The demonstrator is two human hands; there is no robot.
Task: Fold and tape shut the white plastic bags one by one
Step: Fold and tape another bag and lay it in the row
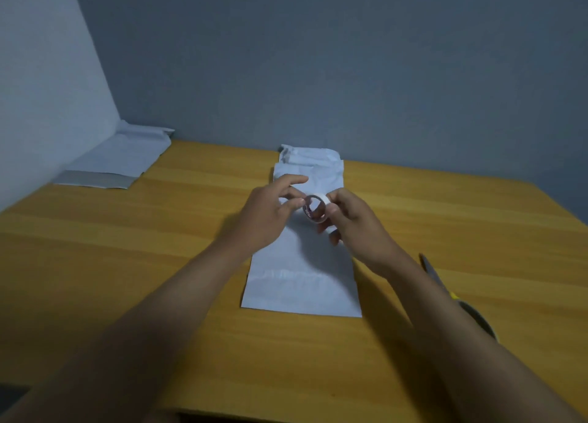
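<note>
Working over a wooden worktop [445, 231] set against a grey wall [350, 57], I hold a small roll of white tape [316, 209] in the air between my two hands, directly above the bag in front of me. That white plastic bag [302, 279] lies flat along the middle of the worktop, its near edge toward me and its far end folded over on itself, rumpled at the top. A second pile of white plastic bags [124, 158] rests well apart at the far left corner, against the pale side wall, with a grey strip along its near edge; how many are stacked there I cannot tell. A pair of scissors [458, 298] lies at my right, partly hidden by my forearm, blades pointing away from me.

My right hand [356, 222] has its grip closed round the roll, thumb and fingers curled on the rim from the right side. My left hand [270, 212] meets the roll's left edge, thumb and a fingertip pinching at its rim while the forefinger stretches out above. One roll of tape, one pair of scissors, one bag before me.
</note>
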